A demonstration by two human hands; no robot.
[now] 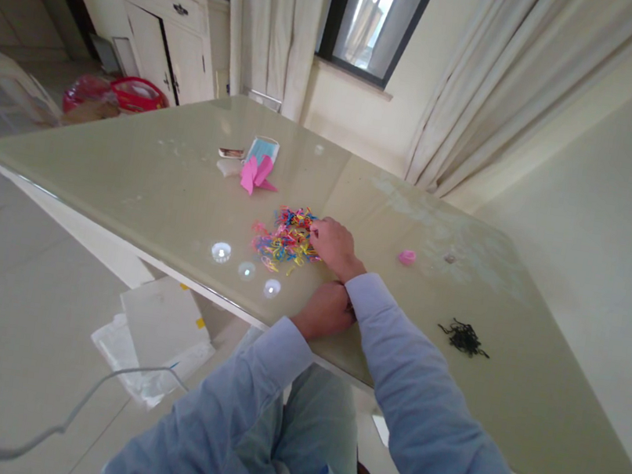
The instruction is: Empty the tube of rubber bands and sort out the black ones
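Note:
A loose heap of thin, string-like coloured pieces (286, 247), in red, yellow, blue and pink, lies on the table. At its right edge is my right hand (334, 244), its fingers curled in against the heap; what they pinch is too small to name. My left hand (327, 310) rests closed near the table's front edge, just below my right wrist. Its fingertips are turned away, so anything inside is hidden. Off to the right lies a separate clump of black strands (465, 338).
The pale green glossy table (179, 201) also bears a small pink object (406, 257) to the right. Farther back are pink pieces (256, 174), a blue face mask (263, 151) and a small flat item (231, 153). A grey cable (68, 422) runs at lower left.

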